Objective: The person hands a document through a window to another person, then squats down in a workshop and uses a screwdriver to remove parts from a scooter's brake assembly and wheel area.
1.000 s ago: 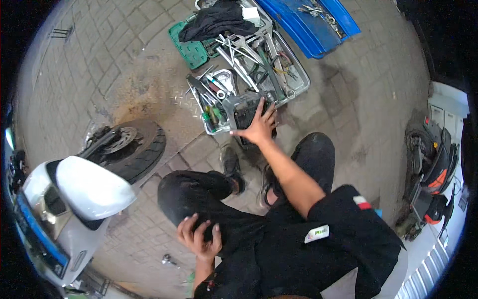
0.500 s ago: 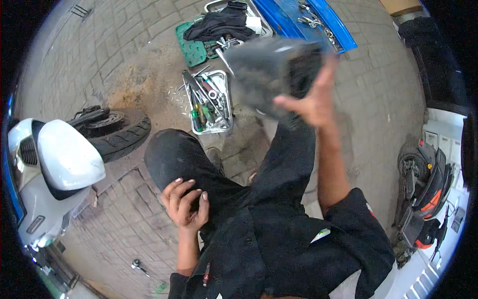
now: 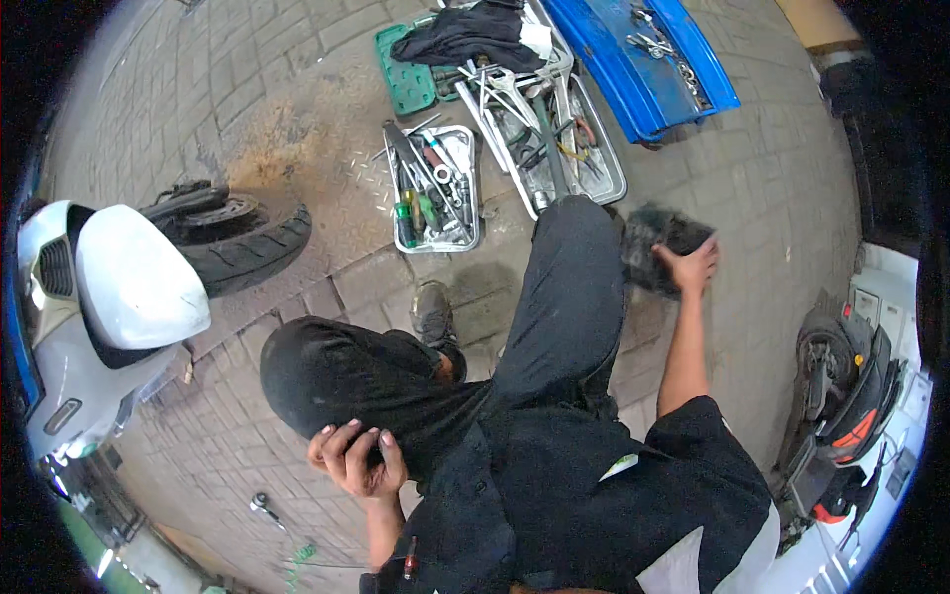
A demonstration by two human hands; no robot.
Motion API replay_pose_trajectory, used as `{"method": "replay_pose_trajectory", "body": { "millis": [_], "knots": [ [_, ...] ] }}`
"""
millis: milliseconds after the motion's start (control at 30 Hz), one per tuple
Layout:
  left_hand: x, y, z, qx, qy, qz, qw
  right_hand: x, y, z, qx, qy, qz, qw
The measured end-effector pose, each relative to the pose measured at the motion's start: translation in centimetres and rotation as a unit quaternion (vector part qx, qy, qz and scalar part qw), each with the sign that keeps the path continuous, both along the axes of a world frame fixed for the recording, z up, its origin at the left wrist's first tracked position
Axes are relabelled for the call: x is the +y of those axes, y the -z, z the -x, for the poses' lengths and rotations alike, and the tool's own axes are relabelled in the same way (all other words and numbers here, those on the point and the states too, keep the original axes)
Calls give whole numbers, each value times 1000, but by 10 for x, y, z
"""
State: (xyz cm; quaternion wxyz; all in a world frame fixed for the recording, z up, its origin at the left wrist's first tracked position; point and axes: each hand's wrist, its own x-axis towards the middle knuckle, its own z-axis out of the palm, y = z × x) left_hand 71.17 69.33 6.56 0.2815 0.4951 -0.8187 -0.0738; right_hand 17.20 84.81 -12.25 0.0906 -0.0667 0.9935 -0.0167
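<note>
My right hand (image 3: 693, 262) grips a dark, boxy plastic part (image 3: 653, 243), low over the paving just right of my raised right knee (image 3: 574, 247). My left hand (image 3: 361, 460) is loosely curled at my left knee (image 3: 307, 381), fingers a little apart, with nothing visible in it. Beyond my legs, a small metal tray (image 3: 471, 218) holds screwdrivers, sockets and other tools. A larger metal tray (image 3: 617, 183) behind my right knee holds wrenches and pliers, with a green open case (image 3: 401, 74) and black cloth (image 3: 455, 38) at its back.
A white two-wheeler body (image 3: 134, 277) and a tire (image 3: 247, 257) stand close on my left. A blue toolbox (image 3: 614, 69) is at the back right. A parked scooter (image 3: 841, 396) stands along the right side. A ratchet (image 3: 267, 510) lies on the pavers (image 3: 228, 455) at lower left.
My right hand has lifted the dark part off the small tray's area and carried it rightward, then down beside my right knee. My left hand has shifted slightly leftward in view.
</note>
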Motion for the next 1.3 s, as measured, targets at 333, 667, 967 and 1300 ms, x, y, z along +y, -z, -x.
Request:
{"method": "replay_pose_trajectory", "body": {
  "millis": [333, 667, 967, 1300],
  "knots": [
    [-88, -53, 20, 143, 66, 42, 987, 7, 30, -14, -4, 31, -35, 999],
    [-214, -32, 49, 487, -76, -17, 870, -68, 25, -1, 146, -144, 156, 966],
    [-240, -67, 14, 662, 213, -171, 698, -254, 1, -91, -258, -500, 261, 785],
    [-245, -67, 43, 664, 265, -239, 658, -326, 162, -239, -185, -450, 60, 872]
  ]
}}
